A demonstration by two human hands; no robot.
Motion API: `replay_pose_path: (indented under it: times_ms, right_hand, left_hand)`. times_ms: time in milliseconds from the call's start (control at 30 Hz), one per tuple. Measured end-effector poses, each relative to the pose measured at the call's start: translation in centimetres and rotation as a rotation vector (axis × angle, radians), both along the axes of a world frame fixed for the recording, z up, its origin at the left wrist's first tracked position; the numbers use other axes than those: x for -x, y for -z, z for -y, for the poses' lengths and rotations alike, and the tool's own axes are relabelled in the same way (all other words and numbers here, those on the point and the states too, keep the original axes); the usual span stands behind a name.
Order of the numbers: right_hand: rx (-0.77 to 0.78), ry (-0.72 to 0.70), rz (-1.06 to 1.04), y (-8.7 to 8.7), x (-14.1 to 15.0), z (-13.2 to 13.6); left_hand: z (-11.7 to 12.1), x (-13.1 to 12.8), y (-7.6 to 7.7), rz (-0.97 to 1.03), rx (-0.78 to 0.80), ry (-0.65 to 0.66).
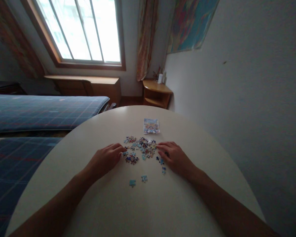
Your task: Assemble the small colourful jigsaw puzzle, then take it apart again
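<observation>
A loose pile of small jigsaw puzzle pieces [146,146] lies in the middle of the white round table [148,210]. My left hand [110,158] rests at the pile's left side, fingers stretched out and loosely bent, the tips beside a few pieces. My right hand [174,156] is at the right edge, its fingers extended to the pile and the thumb apart. Some dark blue pieces lie under and beside that thumb. Closer to me are a teal piece [132,183], a light blue piece [144,178] and another blue piece [164,170].
Behind the pile lies a small picture sheet or packet [151,126]. A bed with a blue plaid cover [46,112] stands to the left of the table. A white wall [249,98] runs along the right, and a wooden corner shelf [158,87] stands beyond the far edge.
</observation>
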State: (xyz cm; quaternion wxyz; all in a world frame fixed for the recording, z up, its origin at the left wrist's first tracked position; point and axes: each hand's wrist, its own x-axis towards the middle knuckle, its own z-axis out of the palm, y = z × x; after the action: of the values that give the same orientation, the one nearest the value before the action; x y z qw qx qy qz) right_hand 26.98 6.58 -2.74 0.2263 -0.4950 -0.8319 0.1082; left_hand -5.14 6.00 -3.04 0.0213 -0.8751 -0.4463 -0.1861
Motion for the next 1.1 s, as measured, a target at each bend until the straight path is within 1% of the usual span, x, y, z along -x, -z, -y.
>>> replay_pose_path:
  times_ms: [133,200,300,333,367,500,633,767,967,1100]
  right_hand:
    - [0.005,0.029,0.016,-0.3,0.5,-0.2]
    - [0.015,0.077,0.042,-0.8,1.0,-0.7]
    - [0.03,0.168,0.08,-1.9,2.6,-2.1]
    - [0.029,0.177,0.098,-2.2,3.3,-2.6]
    - [0.031,0.206,0.114,-2.6,4.0,-3.2]
    - [0.148,0.307,0.196,-3.4,6.5,-4.9]
    - [0.263,0.348,0.232,-3.5,7.4,-5.7]
    - [0.321,0.363,0.223,-3.3,7.5,-6.4]
    - [0.33,0.354,0.175,-2.9,7.4,-6.7]
    - [0.332,0.379,0.148,-2.6,7.3,-6.4]
  left_hand:
    - [0.2,-0.6,-0.4,0.051,0.019,-0.001]
    - [0.4,-0.9,-0.8,0.076,0.024,0.042]
    - [0.9,-1.0,-1.5,0.069,0.07,0.164]
    - [1.0,-1.0,-1.7,0.064,0.09,0.195]
    - [1.1,-1.0,-1.8,0.061,0.107,0.215]
    - [1.4,-1.0,-1.8,0.064,0.16,0.238]
    - [1.6,-1.4,-1.8,0.064,0.191,0.252]
    - [1.7,-1.9,-1.7,0.055,0.203,0.272]
    - [1.5,-2.1,-1.1,0.062,0.233,0.281]
    - [1.5,-2.1,-1.1,0.085,0.244,0.288]
